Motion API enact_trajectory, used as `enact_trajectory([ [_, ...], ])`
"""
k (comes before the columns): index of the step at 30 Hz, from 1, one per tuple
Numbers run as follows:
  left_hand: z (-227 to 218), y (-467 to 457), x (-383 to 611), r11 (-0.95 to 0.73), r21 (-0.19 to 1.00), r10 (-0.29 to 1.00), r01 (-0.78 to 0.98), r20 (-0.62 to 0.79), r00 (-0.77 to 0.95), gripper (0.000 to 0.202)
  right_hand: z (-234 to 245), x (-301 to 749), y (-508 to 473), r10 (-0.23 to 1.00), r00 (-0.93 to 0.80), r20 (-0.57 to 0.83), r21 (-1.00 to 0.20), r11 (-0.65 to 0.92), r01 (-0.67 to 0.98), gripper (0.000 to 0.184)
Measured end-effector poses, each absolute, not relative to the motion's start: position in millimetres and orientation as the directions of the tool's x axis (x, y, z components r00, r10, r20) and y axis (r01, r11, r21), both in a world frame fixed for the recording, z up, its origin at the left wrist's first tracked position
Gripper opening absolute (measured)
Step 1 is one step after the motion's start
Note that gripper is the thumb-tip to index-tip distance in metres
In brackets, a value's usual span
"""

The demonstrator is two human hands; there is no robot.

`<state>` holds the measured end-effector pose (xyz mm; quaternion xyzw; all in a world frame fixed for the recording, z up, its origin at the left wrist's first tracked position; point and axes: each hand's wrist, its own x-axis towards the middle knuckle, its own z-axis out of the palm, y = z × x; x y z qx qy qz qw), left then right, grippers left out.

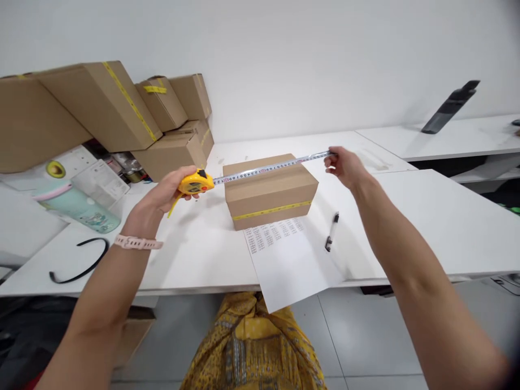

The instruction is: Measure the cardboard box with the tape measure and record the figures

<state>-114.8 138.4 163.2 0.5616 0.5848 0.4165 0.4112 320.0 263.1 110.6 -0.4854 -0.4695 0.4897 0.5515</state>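
My left hand [173, 189] is closed around the yellow case of a tape measure [197, 182], left of a brown cardboard box [272, 197]. The silver blade is drawn out to the right, above the box top. Its far end is pinched between the thumb and fingers of my right hand [342, 165], beyond the box's right end. Yellow tape runs along the box's near side. Under the box's front edge lies a printed sheet of paper [290, 271], its lower part hanging over the table edge. A pen [332, 232] rests right of the box.
Several cardboard boxes [117, 108] are stacked at the back left. Nearby are a mint-green tumbler [81, 208] and a black headband [103, 254]. A dark bottle [449, 108] stands at the back right. The white table [187, 260] ends just in front of me.
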Motion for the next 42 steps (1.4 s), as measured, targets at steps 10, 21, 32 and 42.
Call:
enact_trajectory([
  [10,136.7,176.2,-133.7,0.109,0.928,0.988,0.357,-0.14,0.062,0.051,74.6,275.3,262.3,0.998,-0.051,-0.046,-0.952,-0.028,0.304,0.031],
  [21,131.1,185.2,-137.7,0.119,0.946,0.987,0.301,-0.145,0.066,0.05,68.8,272.7,249.4,0.991,-0.088,-0.099,-0.964,-0.074,0.256,0.046],
  [32,153.6,159.0,-126.1,-0.007,0.93,0.996,0.368,-0.028,0.09,0.046,92.3,279.7,258.7,0.991,0.127,0.029,-0.943,-0.016,0.333,0.036],
  [42,81.8,13.5,26.9,0.529,0.806,0.718,-0.267,-0.257,0.647,0.078,145.1,222.5,275.8,0.94,-0.332,0.077,-0.858,0.232,0.458,0.029],
])
